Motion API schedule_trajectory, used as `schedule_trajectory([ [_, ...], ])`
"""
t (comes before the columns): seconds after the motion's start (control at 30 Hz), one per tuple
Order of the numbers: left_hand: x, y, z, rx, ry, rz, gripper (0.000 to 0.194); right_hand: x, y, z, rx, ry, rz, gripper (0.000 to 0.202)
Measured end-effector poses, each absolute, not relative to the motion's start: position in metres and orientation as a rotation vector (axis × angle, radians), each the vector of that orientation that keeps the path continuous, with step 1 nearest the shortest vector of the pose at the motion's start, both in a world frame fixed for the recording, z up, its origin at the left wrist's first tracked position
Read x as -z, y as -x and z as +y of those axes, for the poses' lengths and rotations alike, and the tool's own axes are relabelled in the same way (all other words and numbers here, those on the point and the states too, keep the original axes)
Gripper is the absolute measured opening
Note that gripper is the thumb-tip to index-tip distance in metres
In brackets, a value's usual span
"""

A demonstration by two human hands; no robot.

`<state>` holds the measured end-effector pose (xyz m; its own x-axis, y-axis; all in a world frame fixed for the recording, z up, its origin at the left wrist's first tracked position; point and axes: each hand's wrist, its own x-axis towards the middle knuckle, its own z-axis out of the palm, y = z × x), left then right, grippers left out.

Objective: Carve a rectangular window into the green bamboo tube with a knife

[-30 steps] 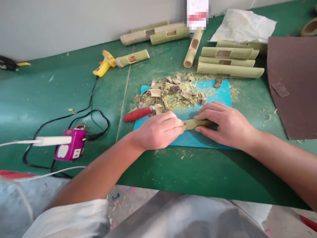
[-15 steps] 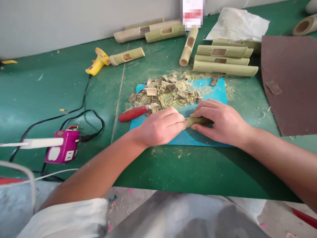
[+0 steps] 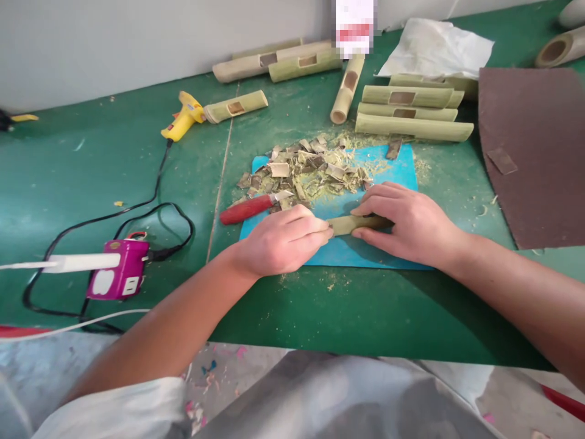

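Observation:
A short green bamboo piece (image 3: 342, 225) lies crosswise over the blue mat (image 3: 384, 257). My right hand (image 3: 406, 216) grips its right part between thumb and fingers. At its left end is my left hand (image 3: 290, 238), closed in a pinch; a small brownish edge shows at the fingertips, but what they hold is mostly hidden. Just beyond my left hand rests a red-handled carving knife (image 3: 249, 209), its blade toward a heap of bamboo chips and shavings (image 3: 306, 167).
Cut bamboo tubes (image 3: 414, 127) lie at the back, beside a brown sandpaper-like sheet (image 3: 530, 158) and white paper (image 3: 434, 49). Leftward are a yellow glue gun (image 3: 183, 117), a purple power adapter (image 3: 119, 268) and looping black cord (image 3: 137, 210) on the green table (image 3: 320, 317).
My left hand has slid left along the bamboo, so more of its surface shows between my hands. My right hand keeps its grip in about the same place.

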<state>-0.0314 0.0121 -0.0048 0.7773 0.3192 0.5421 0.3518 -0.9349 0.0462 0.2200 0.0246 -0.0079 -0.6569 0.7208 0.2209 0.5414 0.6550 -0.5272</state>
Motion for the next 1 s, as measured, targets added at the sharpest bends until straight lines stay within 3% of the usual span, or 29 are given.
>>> schedule_trajectory([
  [0.2,0.006,0.034,0.016,0.827,2.824,-0.573,0.01,-0.002,-0.234,0.021,-0.256,1.07,-2.56,0.035],
  [0.33,0.008,0.036,0.02,0.859,2.829,-0.603,0.013,-0.012,-0.247,0.018,-0.011,1.248,-2.784,0.024],
  [0.7,0.014,0.031,0.022,1.188,2.634,-1.197,0.007,-0.002,-0.219,-0.023,-0.085,1.533,-2.584,0.026],
  [1.0,0.013,0.019,0.016,1.388,2.776,-1.568,0.014,0.001,-0.211,-0.034,-0.136,1.435,-2.476,0.038],
])
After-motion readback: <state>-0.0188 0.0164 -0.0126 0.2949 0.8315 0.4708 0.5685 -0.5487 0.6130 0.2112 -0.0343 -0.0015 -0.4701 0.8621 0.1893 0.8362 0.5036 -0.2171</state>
